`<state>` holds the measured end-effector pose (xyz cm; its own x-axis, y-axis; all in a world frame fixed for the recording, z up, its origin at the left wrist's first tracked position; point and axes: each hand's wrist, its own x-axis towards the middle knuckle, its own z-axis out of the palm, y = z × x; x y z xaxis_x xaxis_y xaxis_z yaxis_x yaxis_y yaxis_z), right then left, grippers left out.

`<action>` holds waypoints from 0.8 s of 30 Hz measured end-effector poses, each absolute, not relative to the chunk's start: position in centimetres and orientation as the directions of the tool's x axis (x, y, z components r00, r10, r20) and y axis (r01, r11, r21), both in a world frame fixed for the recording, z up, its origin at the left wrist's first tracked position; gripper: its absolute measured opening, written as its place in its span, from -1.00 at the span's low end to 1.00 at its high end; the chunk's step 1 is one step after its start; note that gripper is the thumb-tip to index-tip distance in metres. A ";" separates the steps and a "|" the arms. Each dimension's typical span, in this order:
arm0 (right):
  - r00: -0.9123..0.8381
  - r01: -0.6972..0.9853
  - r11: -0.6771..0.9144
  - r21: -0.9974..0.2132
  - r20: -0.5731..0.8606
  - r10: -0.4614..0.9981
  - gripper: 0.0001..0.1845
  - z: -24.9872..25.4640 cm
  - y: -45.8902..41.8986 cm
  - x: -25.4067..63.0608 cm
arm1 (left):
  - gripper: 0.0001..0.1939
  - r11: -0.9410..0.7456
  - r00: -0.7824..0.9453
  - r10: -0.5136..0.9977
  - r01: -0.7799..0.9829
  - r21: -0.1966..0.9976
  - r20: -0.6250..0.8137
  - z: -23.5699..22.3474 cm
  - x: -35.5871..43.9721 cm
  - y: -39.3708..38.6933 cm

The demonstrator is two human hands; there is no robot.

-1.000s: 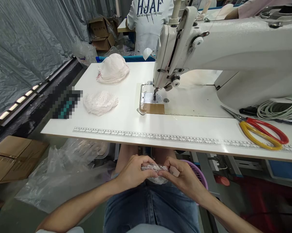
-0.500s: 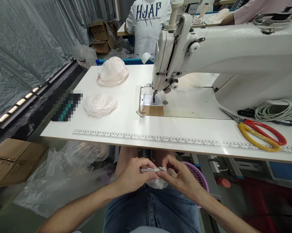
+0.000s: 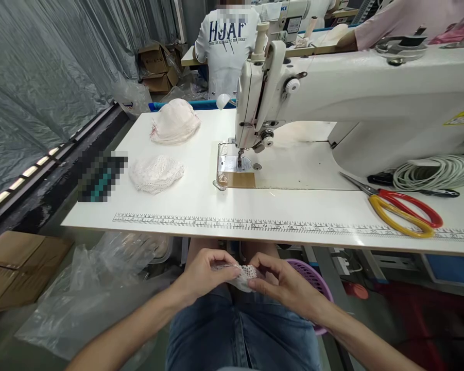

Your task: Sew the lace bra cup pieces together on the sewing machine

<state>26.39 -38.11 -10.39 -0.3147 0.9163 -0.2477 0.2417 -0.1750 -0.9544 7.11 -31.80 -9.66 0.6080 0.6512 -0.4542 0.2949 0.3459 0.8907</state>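
Over your lap [image 3: 216, 330], left hand [image 3: 204, 274] and right hand [image 3: 286, 281] pinch the lace [image 3: 244, 277], seemingly working its edge; next likely needs even tension.

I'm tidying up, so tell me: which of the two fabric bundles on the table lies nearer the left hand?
The lacy white bundle, closer to the printed ruler; the smoother, pinkish bundle sits farther back from the left hand.
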 end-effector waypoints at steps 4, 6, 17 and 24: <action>-0.331 0.226 -0.196 -0.954 -0.264 0.906 -0.80 -10.3 -38.2 26.7 | -0.82 0.408 0.603 0.632 0.275 0.871 -0.486 -9.9 6.8 -31.6; -0.336 0.198 -0.211 -0.957 -0.268 0.903 -0.79 -10.3 -38.1 26.7 | -0.82 0.416 0.607 0.625 0.274 0.867 -0.492 -10.0 6.8 -31.6; -0.255 0.211 -0.223 -0.952 -0.274 0.927 -0.63 -9.9 -37.6 25.7 | -0.80 0.337 0.619 0.646 0.294 0.895 -0.446 -9.5 6.9 -31.5; -0.268 0.188 -0.166 -0.968 -0.213 0.940 -0.68 -9.1 -36.8 26.0 | -0.80 0.344 0.599 0.689 0.227 0.911 -0.409 -9.0 7.0 -31.0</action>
